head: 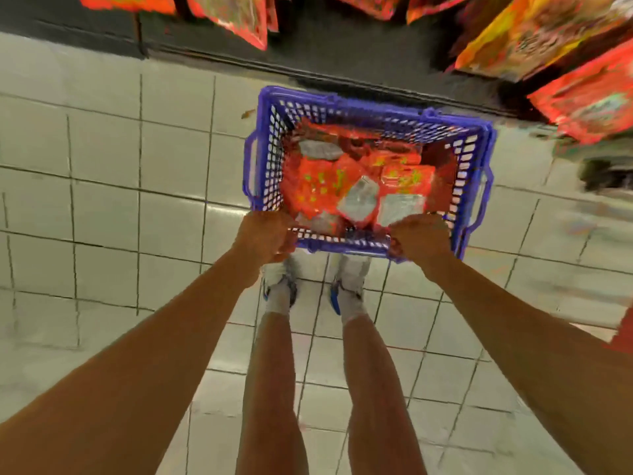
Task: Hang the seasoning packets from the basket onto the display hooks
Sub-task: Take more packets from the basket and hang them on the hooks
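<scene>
Both my arms stretched straight down ahead, my left hand (pixel 265 236) and my right hand (pixel 420 238) fingers curled gripping the basket's (pixel 263 159) near rim.

A blue-violet basket (pixel 370 109) with a white-showing lattice of small square holes carries red-orange packets (pixel 320 181) speckled with yellow-green print and set with pale grey-white panels. More packets (pixel 582 97) above at the display run red, orange and yellow, their printed patterns blurred past reading. The floor (pixel 102 186) is pale cream-green glossy tile, ruled into a grid by dark grout lines, and meets a black base strip (pixel 222 49) along the display. White socks (pixel 279 298) rise from white shoes (pixel 346 269) with bright blue trim. A sliver of red (pixel 625 332) shows at the right edge.
</scene>
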`<action>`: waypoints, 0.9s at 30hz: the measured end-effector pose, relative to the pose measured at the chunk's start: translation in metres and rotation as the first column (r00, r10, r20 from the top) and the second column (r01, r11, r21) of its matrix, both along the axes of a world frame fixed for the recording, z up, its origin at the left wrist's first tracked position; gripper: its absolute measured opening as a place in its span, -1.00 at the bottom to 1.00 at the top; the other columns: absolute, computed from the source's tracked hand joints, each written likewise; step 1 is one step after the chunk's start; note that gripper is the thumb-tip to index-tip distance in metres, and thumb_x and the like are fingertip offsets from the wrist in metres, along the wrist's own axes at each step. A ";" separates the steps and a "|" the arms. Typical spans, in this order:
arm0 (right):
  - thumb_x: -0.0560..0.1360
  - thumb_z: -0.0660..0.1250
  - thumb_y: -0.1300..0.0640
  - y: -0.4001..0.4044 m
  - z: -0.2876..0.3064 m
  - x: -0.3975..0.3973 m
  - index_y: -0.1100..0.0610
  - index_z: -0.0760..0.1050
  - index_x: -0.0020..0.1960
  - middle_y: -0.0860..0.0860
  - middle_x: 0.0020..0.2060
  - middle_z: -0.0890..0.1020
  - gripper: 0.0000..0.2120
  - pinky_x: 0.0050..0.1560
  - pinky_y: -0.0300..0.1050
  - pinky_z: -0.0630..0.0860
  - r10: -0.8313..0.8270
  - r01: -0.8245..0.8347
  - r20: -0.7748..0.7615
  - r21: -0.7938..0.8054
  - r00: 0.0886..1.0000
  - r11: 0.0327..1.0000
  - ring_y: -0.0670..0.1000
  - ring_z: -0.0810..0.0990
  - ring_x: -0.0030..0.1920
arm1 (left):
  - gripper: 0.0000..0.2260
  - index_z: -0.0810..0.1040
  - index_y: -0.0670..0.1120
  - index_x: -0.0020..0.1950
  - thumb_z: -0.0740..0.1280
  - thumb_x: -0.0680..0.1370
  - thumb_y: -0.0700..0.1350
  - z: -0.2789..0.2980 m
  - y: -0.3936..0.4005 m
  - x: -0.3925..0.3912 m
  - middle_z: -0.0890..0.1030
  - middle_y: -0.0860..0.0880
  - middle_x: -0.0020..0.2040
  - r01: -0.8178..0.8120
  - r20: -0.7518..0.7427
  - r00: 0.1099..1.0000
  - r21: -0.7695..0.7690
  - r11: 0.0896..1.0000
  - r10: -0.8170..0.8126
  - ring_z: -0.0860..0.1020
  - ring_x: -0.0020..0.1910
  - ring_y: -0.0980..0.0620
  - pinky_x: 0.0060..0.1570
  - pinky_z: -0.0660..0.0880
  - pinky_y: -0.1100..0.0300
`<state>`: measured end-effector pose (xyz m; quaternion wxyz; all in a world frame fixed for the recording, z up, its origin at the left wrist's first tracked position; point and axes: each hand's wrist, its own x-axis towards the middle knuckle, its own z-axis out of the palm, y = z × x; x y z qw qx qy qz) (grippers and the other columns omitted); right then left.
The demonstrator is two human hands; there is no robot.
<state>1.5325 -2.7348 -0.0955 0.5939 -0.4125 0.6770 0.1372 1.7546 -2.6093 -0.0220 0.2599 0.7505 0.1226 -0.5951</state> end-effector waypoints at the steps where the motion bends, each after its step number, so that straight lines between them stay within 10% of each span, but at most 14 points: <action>1: 0.45 0.41 0.24 0.003 -0.024 -0.002 0.08 0.59 -0.32 0.10 -0.35 0.66 -0.81 -0.18 0.00 0.66 0.099 -0.103 -0.092 -0.040 0.991 0.994 0.15 0.67 -0.31 | -0.90 0.52 -0.10 -0.10 0.32 0.61 -0.18 -0.020 0.002 0.000 0.56 -0.13 -0.23 0.030 0.012 0.999 0.005 1.000 -0.030 0.49 -0.34 -0.05 -0.27 0.40 0.17; 3: 0.47 0.45 0.11 0.004 -0.071 -0.003 0.08 0.62 -0.12 0.13 -0.13 0.71 -0.95 0.01 0.06 0.64 0.189 -0.241 -0.257 -0.189 0.948 0.952 0.20 0.69 -0.07 | -0.90 0.54 -0.11 -0.08 0.33 0.62 -0.12 -0.053 0.007 0.001 0.58 -0.12 -0.23 0.074 0.024 0.997 0.010 0.997 -0.074 0.51 -0.34 -0.05 -0.28 0.43 0.16; 7: 0.46 0.46 -0.14 -0.009 -0.160 -0.004 0.15 0.24 0.46 0.27 0.39 0.40 -0.26 0.27 0.18 0.50 0.335 -0.454 -0.476 -0.157 0.813 0.877 0.30 0.46 0.35 | -0.87 0.59 -0.06 -0.17 0.35 0.58 -0.15 -0.116 0.017 0.005 0.66 -0.08 -0.26 0.120 0.018 0.993 0.003 0.993 -0.120 0.61 -0.35 0.00 -0.23 0.51 0.13; 12: 0.35 0.56 -0.23 -0.011 -0.220 0.000 0.11 -0.16 0.62 0.25 0.60 -0.03 0.18 0.48 0.33 0.24 0.280 -0.392 -0.498 -0.134 0.821 0.910 0.31 0.05 0.58 | -0.88 0.63 -0.04 -0.12 0.35 0.59 -0.14 -0.169 0.031 0.003 0.71 0.00 -0.32 0.170 0.043 0.984 0.012 0.985 -0.170 0.65 -0.32 0.01 -0.18 0.60 0.07; 16: 0.38 0.55 -0.09 -0.009 -0.227 -0.007 0.14 0.01 0.59 0.22 0.51 0.27 0.02 0.37 0.17 0.43 0.198 -0.331 -0.451 -0.239 0.870 0.913 0.29 0.36 0.46 | -0.85 0.63 -0.05 -0.12 0.32 0.62 -0.16 -0.190 0.033 -0.003 0.71 0.01 -0.36 0.155 0.013 0.988 0.032 0.987 -0.155 0.64 -0.36 0.02 -0.25 0.59 0.09; 21: 0.44 0.30 0.14 -0.004 -0.168 -0.008 0.10 0.57 0.08 -0.03 -0.29 0.62 -0.78 -0.27 -0.15 0.41 -0.001 -0.076 -0.150 -0.510 0.989 0.857 0.04 0.60 -0.28 | -0.85 0.61 0.00 -0.14 0.37 0.59 -0.21 -0.184 0.015 -0.018 0.71 -0.03 -0.27 0.194 -0.052 0.980 -0.009 0.981 -0.194 0.69 -0.14 -0.09 0.00 0.64 -0.09; 24: 0.39 0.29 0.17 0.007 -0.121 0.005 -0.08 0.66 -0.16 0.16 -0.27 0.71 -0.78 -0.32 0.18 0.64 -0.214 0.266 0.200 -0.287 0.956 0.920 0.26 0.71 -0.24 | -0.77 0.56 -0.03 -0.12 0.57 0.34 -0.19 -0.171 -0.006 -0.028 0.66 -0.08 -0.02 0.117 -0.078 0.988 -0.179 0.977 -0.132 0.58 -0.02 -0.06 0.04 0.56 0.01; 27: 0.23 0.36 0.17 0.015 -0.103 0.020 -0.09 0.68 -0.09 0.07 -0.21 0.75 -0.70 -0.36 0.03 0.64 -0.163 0.166 0.302 0.018 0.939 0.986 0.16 0.75 -0.20 | -0.65 0.62 0.00 0.05 0.61 0.32 -0.15 -0.167 -0.018 -0.037 0.71 0.05 -0.01 0.121 -0.126 0.979 -0.283 0.951 -0.162 0.67 0.01 0.07 0.06 0.57 0.07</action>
